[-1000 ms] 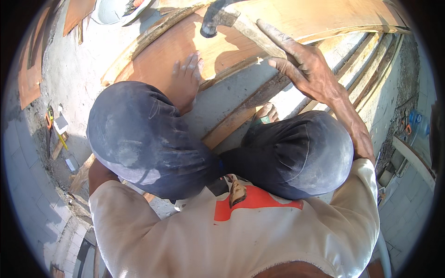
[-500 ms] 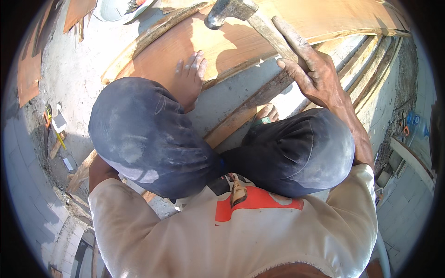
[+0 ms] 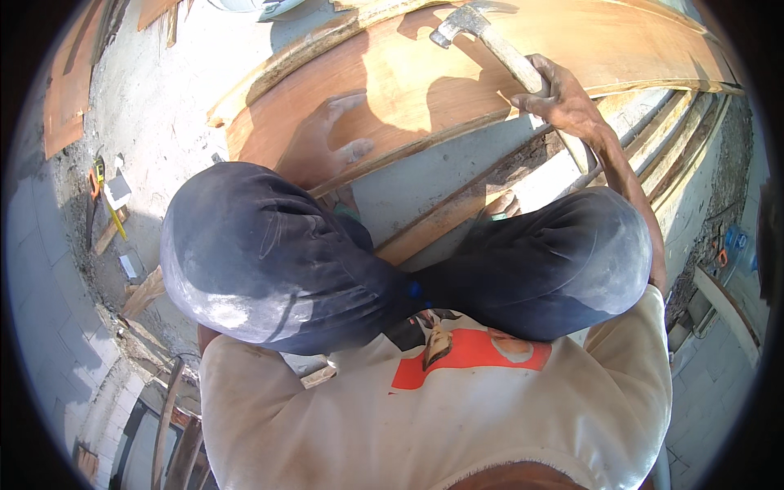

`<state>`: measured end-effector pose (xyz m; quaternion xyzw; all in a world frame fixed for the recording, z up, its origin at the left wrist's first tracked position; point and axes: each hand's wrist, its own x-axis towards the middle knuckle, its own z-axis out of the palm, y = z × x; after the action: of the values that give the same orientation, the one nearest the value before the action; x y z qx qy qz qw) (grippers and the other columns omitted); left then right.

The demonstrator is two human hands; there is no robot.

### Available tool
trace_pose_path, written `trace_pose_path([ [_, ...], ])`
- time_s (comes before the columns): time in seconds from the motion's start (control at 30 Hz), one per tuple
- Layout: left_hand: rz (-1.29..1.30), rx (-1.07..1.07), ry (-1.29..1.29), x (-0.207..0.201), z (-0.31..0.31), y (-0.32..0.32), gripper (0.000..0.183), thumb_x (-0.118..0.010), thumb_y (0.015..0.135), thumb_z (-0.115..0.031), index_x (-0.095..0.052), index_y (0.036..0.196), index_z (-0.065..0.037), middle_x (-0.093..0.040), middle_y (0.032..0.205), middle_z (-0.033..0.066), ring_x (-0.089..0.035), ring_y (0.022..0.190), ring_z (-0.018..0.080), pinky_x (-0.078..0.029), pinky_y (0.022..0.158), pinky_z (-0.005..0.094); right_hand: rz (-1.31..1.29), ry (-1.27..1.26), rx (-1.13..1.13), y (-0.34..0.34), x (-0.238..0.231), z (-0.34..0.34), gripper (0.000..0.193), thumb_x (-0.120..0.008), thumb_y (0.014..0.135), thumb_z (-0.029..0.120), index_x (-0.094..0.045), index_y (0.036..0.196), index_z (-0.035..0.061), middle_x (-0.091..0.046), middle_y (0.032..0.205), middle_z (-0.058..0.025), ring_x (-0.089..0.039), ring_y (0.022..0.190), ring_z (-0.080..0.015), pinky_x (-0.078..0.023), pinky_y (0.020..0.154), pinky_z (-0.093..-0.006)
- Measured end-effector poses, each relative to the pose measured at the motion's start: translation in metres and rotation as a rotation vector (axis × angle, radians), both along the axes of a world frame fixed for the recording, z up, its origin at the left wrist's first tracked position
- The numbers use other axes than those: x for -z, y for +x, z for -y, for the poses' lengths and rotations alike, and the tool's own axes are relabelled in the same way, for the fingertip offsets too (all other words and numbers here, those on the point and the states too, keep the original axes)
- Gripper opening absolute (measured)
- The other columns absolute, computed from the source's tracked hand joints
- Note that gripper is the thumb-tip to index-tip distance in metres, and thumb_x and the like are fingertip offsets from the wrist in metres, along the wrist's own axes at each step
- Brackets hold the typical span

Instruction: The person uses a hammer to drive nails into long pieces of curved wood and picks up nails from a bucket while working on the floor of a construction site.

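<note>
A claw hammer [image 3: 513,65] with a pale wooden handle is in my right hand [image 3: 563,98], whose fingers wrap the handle partway along. Its metal head points up and left above a curved plywood panel [image 3: 392,77], and the handle's end sticks out below my hand. My left hand [image 3: 317,145] rests at the panel's near left part, thumb and fingers apart, holding nothing. Part of that hand and its forearm are hidden behind my left knee. A wooden strip [image 3: 302,57] runs along the panel's far edge.
Wooden battens [image 3: 674,135] lie to the right, and a plank [image 3: 441,220] passes between my feet. At left lie a yellow tape measure [image 3: 113,208] and an orange-handled tool [image 3: 93,186]. A blue plastic bottle [image 3: 737,243] stands far right. A pale basin [image 3: 278,8] is at the top.
My right hand has drawn the hammer to the right, and its fingers now wrap the handle where one was stretched out. My left hand has turned on the panel, spreading its thumb.
</note>
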<state>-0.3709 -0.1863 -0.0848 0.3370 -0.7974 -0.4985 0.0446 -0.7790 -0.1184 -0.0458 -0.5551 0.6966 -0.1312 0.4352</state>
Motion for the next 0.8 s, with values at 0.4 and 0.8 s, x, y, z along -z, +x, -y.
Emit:
trace_pose_path([
  [0.4, 0.07, -0.651, -0.513, -0.035, 0.174, 0.095, 0.03, -0.068, 0.098, -0.008, -0.073, 0.127, -0.004, -0.074, 0.123, 0.0153, -0.073, 0.106, 0.0262, -0.057, 0.094, 0.0371, -0.566, -0.135, -0.255, 0.002, 0.042, 0.038, 0.07, -0.073, 0.095, 0.05, -0.053, 0.146, 0.007, -0.059, 0.138, -0.0273, -0.054, 0.128, -0.0499, -0.044, 0.109, -0.0584],
  [0.8, 0.808, 0.037, -0.588, 0.053, 0.412, -0.003, 0.029, -0.061, 0.088, 0.003, -0.077, 0.112, -0.001, -0.074, 0.116, 0.0261, -0.073, 0.111, 0.0356, -0.06, 0.091, 0.0431, -0.396, -0.191, -0.145, 0.018, 0.041, 0.063, 0.058, -0.077, 0.091, 0.043, -0.06, 0.135, 0.009, -0.068, 0.121, -0.0234, -0.062, 0.117, -0.0449, -0.047, 0.102, -0.0559],
])
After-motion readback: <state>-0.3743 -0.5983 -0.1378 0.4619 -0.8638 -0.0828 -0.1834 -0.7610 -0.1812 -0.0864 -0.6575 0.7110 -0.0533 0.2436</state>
